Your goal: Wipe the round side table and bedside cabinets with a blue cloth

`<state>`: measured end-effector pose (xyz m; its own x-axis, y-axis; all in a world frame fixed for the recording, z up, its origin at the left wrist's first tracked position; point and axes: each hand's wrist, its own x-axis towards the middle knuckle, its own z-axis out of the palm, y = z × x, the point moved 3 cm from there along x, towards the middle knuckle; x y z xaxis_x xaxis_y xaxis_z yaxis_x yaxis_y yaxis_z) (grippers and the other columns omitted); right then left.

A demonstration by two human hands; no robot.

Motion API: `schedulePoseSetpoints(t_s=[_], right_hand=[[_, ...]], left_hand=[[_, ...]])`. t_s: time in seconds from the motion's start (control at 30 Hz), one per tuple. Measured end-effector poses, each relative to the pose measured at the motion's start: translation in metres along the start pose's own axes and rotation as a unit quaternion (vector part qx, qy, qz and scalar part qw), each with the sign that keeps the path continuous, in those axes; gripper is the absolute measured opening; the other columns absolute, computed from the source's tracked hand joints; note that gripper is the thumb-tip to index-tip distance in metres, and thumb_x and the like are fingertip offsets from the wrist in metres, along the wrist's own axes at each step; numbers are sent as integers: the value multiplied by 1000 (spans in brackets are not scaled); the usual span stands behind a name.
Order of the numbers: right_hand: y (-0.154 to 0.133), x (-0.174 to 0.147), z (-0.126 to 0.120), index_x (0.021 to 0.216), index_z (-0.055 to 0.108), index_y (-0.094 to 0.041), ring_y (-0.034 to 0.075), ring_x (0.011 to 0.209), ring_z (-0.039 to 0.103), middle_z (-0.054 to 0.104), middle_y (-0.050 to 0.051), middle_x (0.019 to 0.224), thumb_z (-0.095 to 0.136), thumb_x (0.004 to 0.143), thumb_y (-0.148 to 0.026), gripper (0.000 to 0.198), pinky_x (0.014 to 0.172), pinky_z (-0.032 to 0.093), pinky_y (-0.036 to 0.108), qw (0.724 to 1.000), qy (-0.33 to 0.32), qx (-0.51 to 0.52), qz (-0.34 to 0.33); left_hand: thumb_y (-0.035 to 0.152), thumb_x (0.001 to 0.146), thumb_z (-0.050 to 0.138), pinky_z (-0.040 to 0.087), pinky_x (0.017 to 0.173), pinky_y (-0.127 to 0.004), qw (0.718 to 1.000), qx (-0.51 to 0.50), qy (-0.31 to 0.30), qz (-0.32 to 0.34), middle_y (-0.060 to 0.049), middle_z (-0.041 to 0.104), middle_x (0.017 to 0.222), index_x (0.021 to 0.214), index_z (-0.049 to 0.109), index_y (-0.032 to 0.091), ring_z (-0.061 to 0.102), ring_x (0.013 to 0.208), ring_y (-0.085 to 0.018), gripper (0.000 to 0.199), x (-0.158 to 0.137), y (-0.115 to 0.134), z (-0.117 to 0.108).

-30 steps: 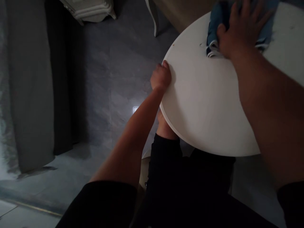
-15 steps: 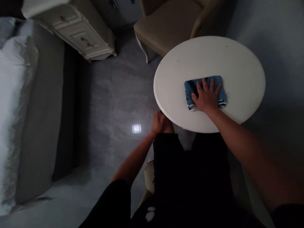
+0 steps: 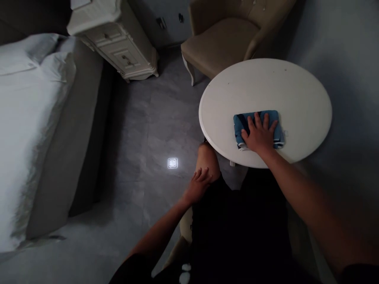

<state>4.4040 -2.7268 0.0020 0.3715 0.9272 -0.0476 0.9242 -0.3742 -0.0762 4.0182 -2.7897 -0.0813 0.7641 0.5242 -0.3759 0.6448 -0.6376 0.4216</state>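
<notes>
Left hand rests palm down at the bare left knee and the hem of the black shorts, fingers loosely spread. Clock positions below are read from the centre of the white counter, with 12 o'clock directly away from the wearer; the left hand lies off the counter, between 7 and 8 o'clock. Part of a beige chair shows beneath the left thigh.

Right hand lies flat, fingers spread wide, on top of the folded blue towel. The towel sits on the counter between its centre and its 6 o'clock edge; white trim is visible along the near folds. Small specks mark the counter surface toward 1 and 10 o'clock.

A bright square marker shows on the grey floor at 8 o'clock, well apart from the counter. A bed with white linen occupies 9 o'clock. A beige armchair stands at 11 o'clock, its seat partly behind the counter edge. A white nightstand with ornate drawer handles stands at 10 o'clock, beyond the floor gap. Dark wall fittings appear farthest out, between 10 and 11 o'clock, too blurred to identify.
</notes>
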Motion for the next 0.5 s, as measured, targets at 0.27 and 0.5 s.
schedulePoseSetpoints(t_s=[0.27,0.5], right_hand=[[-10,24,5,186,32,-16,56,178,12,24,20,194,38,114,-56,82,134,10,93,1000,7,24,-10],[-11,146,-4,184,35,-13,58,176,11,22,21,195,37,118,-52,77,133,6,93,999,8,33,25]], left_hand=[[47,118,52,20,145,-69,998,-63,-15,-2,-13,21,196,186,41,26,3,183,-42,72,104,-39,-34],[41,118,49,25,145,-68,995,-97,2,-14,-9,47,187,176,57,28,17,182,-37,60,169,-68,-62]])
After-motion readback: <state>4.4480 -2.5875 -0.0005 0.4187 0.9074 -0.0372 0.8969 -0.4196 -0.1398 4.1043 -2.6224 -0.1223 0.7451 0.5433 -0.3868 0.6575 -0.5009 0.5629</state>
